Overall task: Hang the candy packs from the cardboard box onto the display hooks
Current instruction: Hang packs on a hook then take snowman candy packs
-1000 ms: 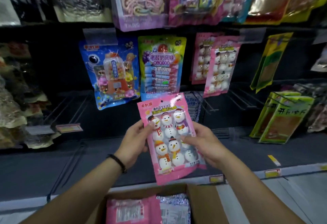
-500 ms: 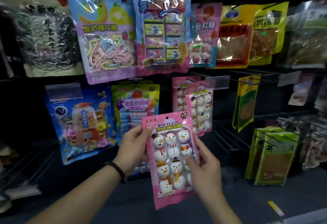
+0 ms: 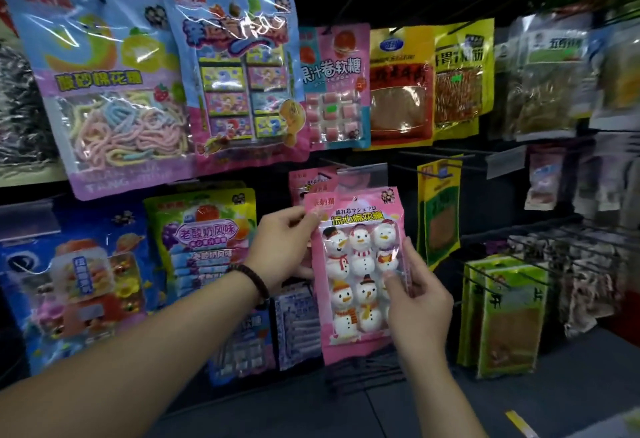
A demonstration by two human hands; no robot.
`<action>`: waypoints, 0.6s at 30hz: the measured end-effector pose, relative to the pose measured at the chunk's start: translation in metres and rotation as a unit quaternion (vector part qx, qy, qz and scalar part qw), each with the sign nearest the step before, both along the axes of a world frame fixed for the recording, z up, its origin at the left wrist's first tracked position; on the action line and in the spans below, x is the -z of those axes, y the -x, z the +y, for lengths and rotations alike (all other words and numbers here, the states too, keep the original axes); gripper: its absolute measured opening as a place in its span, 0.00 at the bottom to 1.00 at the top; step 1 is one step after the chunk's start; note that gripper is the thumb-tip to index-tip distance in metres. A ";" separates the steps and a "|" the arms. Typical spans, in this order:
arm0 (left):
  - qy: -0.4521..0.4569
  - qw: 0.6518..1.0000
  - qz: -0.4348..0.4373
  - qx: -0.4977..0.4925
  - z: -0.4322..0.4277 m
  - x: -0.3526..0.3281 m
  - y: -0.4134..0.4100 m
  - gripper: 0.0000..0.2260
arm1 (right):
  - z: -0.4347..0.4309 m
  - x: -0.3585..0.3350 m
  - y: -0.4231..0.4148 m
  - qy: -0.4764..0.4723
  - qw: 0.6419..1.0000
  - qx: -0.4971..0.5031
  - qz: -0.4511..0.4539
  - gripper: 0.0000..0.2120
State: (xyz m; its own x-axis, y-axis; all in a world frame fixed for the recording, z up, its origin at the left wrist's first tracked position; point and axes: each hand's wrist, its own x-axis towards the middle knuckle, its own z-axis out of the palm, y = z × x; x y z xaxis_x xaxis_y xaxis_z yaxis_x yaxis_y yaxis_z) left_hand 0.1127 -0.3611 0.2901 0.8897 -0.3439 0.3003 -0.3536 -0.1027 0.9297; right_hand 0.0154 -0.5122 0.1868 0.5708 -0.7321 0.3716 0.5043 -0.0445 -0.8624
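Both our hands grip one pink snowman candy pack (image 3: 356,278), held upright in front of the display wall. Our left hand (image 3: 280,250) pinches the pack's upper left corner, thumb on the front face, the other fingers curled behind. Our right hand (image 3: 417,302) clasps the lower right edge, its thumb pressed flat on the clear window over the snowmen and its fingers wrapped round the back. So the pack sits between our hands, its top rising above the left one and its bottom edge hanging below the right thumb.

Our left forearm reaches in from the lower left, a dark beaded bracelet (image 3: 254,280) on the wrist; our right forearm comes up from the bottom edge, wrist bent slightly inward.

Just behind the pack's top hangs a matching pink pack (image 3: 311,185) on a display hook (image 3: 360,169) with a clear label holder at its tip. The top of our pack lies just below that holder; we cannot tell whether its hole is on the hook. To the right hang green packs (image 3: 440,209), to the left a purple-green pack (image 3: 204,230).
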 end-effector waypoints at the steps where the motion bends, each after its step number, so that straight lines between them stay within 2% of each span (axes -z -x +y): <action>1: -0.003 1.000 -0.004 -0.002 -0.004 -0.004 -0.001 0.17 | -0.003 -0.001 -0.002 -0.002 1.000 0.002 -0.002 0.27; 4: -0.005 1.000 -0.009 -0.014 -0.014 -0.011 -0.006 0.18 | -0.013 -0.005 -0.008 -0.003 1.000 0.016 -0.005 0.25; 9: -0.003 1.000 -0.018 -0.014 -0.023 -0.016 -0.013 0.11 | -0.023 -0.010 -0.017 0.008 0.999 0.034 -0.007 0.24; 12: -0.007 0.999 -0.037 -0.029 -0.024 -0.018 -0.023 0.10 | -0.025 -0.008 -0.024 0.022 0.999 0.033 0.014 0.23; 18: -0.043 0.990 -0.091 -0.100 -0.031 -0.009 -0.051 0.09 | -0.030 -0.010 -0.022 0.073 0.994 0.060 0.052 0.22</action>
State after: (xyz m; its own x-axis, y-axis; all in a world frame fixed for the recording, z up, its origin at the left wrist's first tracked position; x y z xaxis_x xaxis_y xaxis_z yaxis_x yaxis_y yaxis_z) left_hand 0.1633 -0.3917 0.2991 0.8760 -0.1979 0.4398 -0.4797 -0.2636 0.8369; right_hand 0.0374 -0.5425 0.1972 0.5242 -0.7392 0.4228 0.3959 -0.2280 -0.8895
